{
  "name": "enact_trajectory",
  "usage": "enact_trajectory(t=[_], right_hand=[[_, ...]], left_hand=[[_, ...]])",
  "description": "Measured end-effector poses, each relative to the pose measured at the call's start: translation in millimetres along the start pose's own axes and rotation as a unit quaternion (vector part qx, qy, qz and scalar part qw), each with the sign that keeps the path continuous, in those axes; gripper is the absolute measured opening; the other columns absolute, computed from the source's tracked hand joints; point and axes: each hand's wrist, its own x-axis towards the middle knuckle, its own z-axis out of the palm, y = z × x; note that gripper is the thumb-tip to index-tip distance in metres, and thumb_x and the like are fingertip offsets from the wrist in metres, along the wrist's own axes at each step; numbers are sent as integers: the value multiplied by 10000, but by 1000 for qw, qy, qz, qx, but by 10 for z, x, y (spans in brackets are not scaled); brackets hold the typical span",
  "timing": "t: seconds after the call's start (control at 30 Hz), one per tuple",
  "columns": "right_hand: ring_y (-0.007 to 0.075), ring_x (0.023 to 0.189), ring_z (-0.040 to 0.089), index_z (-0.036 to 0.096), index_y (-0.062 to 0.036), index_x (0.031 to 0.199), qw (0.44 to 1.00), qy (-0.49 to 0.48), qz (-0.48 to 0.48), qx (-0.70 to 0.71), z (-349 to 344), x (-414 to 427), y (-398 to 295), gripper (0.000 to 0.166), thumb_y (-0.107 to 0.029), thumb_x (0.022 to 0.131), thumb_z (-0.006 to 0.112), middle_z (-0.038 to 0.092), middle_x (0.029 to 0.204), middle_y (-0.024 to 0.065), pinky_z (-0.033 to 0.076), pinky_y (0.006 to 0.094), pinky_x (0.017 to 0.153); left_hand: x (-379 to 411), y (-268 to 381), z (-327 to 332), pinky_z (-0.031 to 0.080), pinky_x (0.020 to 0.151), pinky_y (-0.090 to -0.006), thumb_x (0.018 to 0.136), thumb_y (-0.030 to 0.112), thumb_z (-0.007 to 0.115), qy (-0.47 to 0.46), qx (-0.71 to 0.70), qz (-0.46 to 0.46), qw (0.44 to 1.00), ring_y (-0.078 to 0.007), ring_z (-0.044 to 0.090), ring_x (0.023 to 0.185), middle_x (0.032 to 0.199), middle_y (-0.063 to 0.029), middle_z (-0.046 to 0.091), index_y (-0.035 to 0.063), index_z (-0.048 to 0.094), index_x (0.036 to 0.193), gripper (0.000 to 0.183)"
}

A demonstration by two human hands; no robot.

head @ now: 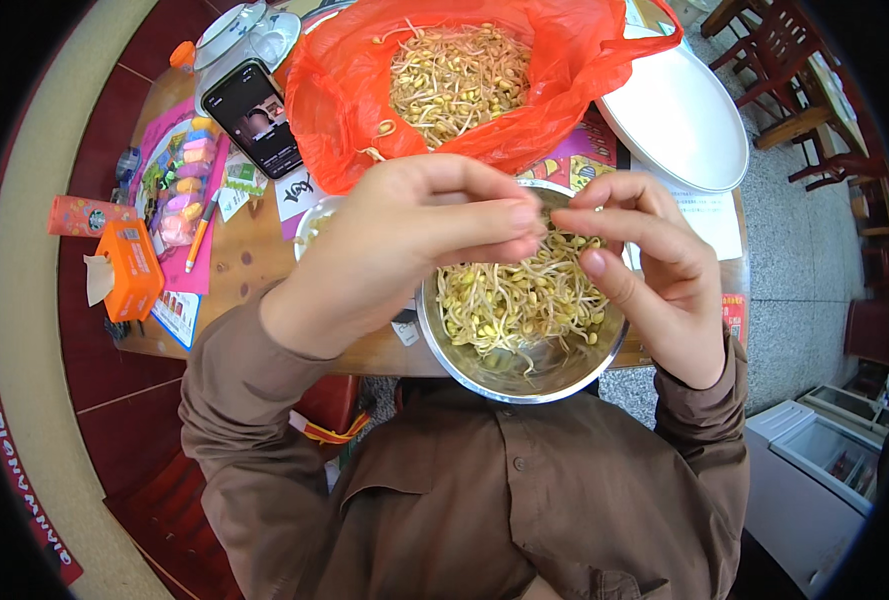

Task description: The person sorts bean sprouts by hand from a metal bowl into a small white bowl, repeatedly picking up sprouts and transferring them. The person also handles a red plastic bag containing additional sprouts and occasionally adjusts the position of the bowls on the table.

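Observation:
My left hand [444,221] is over the back of a steel bowl [523,390], its thumb and fingertips drawn together and slightly blurred. Facing it, my right hand [650,262] has curled fingers, with a gap between thumb and index finger. The fingertips of both hands nearly meet. Whether a sprout is pinched between them is too blurred to tell. Soybean sprouts [519,300] with yellow heads fill much of the bowl, leaving its front bottom bare. Behind the hands, an open red plastic bag [339,112] holds a large heap of bean sprouts [463,79].
A white dish [684,120] lies right of the bag. Left are a smartphone [253,120] with a lit screen, a white bowl [305,225] partly behind my wrist, an orange tissue pack [130,270], a pencil [202,232] and a pack of colourful clay [185,184]. The wooden table's [242,259] front edge runs beneath the steel bowl.

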Motion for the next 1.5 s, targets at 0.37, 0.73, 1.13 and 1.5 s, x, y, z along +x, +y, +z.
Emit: enact_trajectory(t=[0.37,0.73,1.13,1.5], right_hand=[[287,957,553,741,-59,876,934,-125,-10,-335,114,-169,145,143,-83,759,819,569,947,75,494,396,816],[305,911,563,709,-47,772,927,-108,-21,-358,162,-70,227,91,-67,717,779,599,934,93,509,402,804],[294,962,541,700,-75,860,945,-145,-31,-292,105,0,131,153,-13,734,762,569,976,80,489,392,842],[273,938,544,723,-37,789,913,-183,-70,-359,187,69,146,82,-36,718,762,579,949,73,495,378,835]], left_hand=[[-702,-208,-790,567,787,-423,961,51,646,219,639,152,722,-375,716,898,1031,-201,735,-11,731,1071,152],[-675,-295,-888,560,727,-455,870,-48,651,234,670,207,674,-380,706,876,974,-174,734,4,740,966,141],[-679,-290,-906,559,665,-294,870,-25,722,214,636,132,730,-201,694,813,979,-102,672,-5,738,1013,146],[-671,-234,-899,539,651,-322,893,-7,700,257,568,130,771,-209,690,726,868,-89,693,18,725,974,88]])
